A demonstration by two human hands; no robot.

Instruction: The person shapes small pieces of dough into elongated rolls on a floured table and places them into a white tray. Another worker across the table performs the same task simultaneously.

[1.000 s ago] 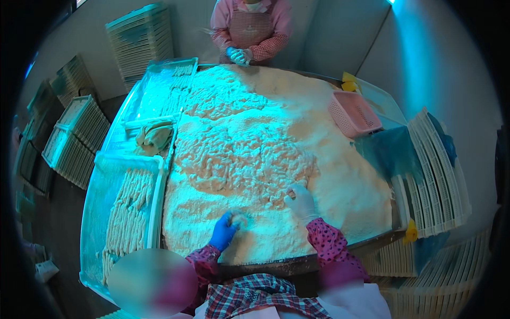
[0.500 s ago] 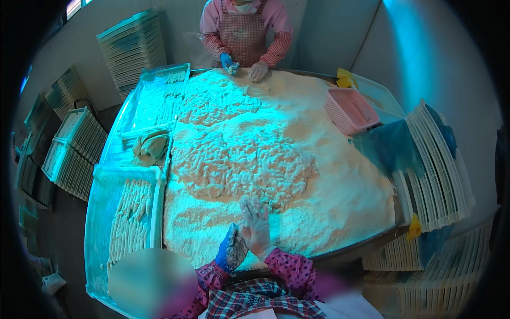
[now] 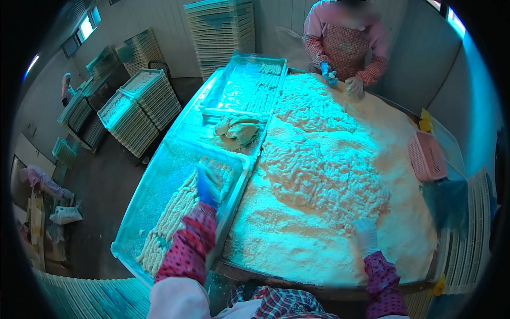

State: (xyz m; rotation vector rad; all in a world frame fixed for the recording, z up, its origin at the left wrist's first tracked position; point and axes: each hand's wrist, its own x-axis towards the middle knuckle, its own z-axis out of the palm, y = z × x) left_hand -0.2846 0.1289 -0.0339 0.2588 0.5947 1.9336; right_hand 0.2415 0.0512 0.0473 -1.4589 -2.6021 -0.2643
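My left hand (image 3: 206, 188), in a blue glove, is over the near tray (image 3: 130, 226) at the left of the table. Motion smears its fingers, so whether it holds anything is unclear. Rows of crumb-coated strips (image 3: 172, 215) lie side by side in that tray, right under and beside the hand. My right hand (image 3: 365, 236), in a thin whitish glove, rests at the near right edge of a heap of coated strips (image 3: 324, 167). Its fingertips meet the pale crumbs (image 3: 297, 242), and their grip is hidden.
Across the table a co-worker (image 3: 345, 50) has both hands at the crumbs. A far tray (image 3: 228, 80) holds more strips; a crumpled cloth (image 3: 236, 129) lies between the trays. A pink basket (image 3: 427, 157) stands at the right. Stacked trays (image 3: 143, 101) stand on the floor at left.
My hands were together over the crumbs. The left has swung left over the near tray; the right has moved right to the heap's edge. The view has turned left.
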